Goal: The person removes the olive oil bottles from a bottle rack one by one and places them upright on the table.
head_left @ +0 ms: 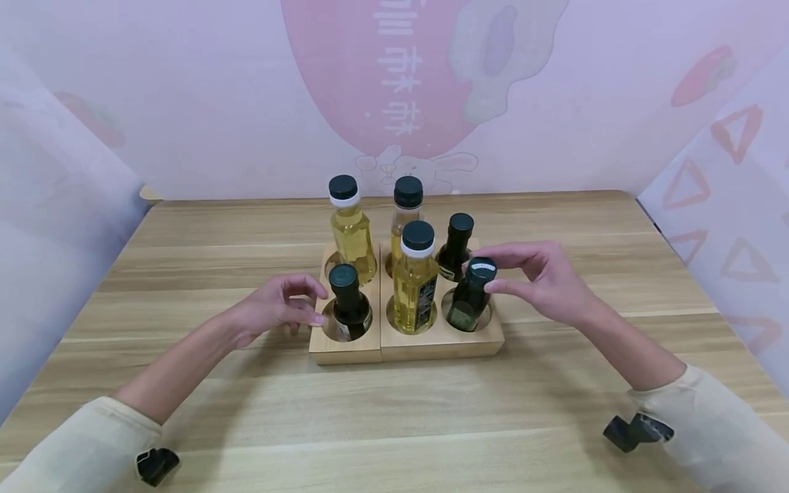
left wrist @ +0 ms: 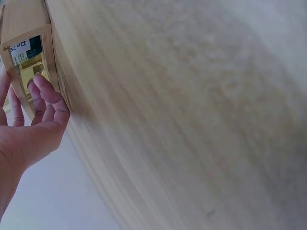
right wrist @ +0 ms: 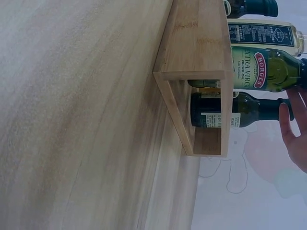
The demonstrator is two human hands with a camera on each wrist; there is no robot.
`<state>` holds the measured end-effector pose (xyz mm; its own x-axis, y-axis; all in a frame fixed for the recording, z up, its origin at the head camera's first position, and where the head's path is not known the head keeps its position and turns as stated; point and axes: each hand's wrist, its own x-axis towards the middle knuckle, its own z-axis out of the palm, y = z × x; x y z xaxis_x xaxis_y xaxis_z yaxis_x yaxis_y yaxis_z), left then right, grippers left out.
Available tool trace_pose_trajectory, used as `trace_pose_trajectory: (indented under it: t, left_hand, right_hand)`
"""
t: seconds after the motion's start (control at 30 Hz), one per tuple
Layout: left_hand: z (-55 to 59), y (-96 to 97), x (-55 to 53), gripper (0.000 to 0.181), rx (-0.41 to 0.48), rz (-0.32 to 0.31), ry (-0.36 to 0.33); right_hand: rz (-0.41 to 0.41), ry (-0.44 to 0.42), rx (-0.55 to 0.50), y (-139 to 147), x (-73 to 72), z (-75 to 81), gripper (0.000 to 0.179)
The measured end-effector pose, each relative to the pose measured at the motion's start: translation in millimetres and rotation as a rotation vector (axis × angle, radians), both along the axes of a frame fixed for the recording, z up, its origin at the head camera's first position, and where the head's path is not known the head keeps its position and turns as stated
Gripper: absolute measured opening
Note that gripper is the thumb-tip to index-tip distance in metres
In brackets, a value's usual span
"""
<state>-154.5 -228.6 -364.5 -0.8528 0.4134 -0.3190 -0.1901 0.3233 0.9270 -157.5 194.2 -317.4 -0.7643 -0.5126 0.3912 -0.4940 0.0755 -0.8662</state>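
Observation:
My right hand (head_left: 548, 281) pinches a green olive oil bottle (head_left: 470, 301) near its dark cap, thumb on the near side and fingers behind. This bottle leans in the front right hole of a wooden bottle rack (head_left: 444, 348). The right wrist view shows its "Borges Extra Virgin" label (right wrist: 259, 70). At the rack's left end is my left hand (head_left: 277, 306), fingers loosely bent and holding nothing. Its thumb and index tips come close to a dark bottle (head_left: 350, 308) in the front left hole; whether they touch the rack, I cannot tell.
Yellow oil bottles stand in the rack at back left (head_left: 353, 239), back middle (head_left: 405, 216) and front middle (head_left: 414, 291). A dark bottle (head_left: 456, 246) occupies the back right hole. The rack sits on a wood-grain table (head_left: 394, 418), with a printed curtain (head_left: 216, 103) behind.

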Motion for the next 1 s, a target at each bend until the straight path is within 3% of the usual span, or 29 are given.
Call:
trace_pose_trajectory:
  t: [0.37,0.7,1.0]
  left_hand:
    - [-0.3,-0.1,-0.1,0.035,0.010,0.000,0.008]
    - [-0.8,0.8,0.4,0.035,0.024,-0.008,0.014]
    - [0.4,-0.1,-0.7,0.033,0.014,-0.010,0.001]
  right_hand:
    - [0.042,-0.017,-0.193,2.5,-1.0,6.9,0.043]
    - [-0.025,-0.079,-0.263,4.2,3.3,15.0,0.044]
    - [-0.013,-0.100,-0.310,2.5,2.0,19.3,0.045]
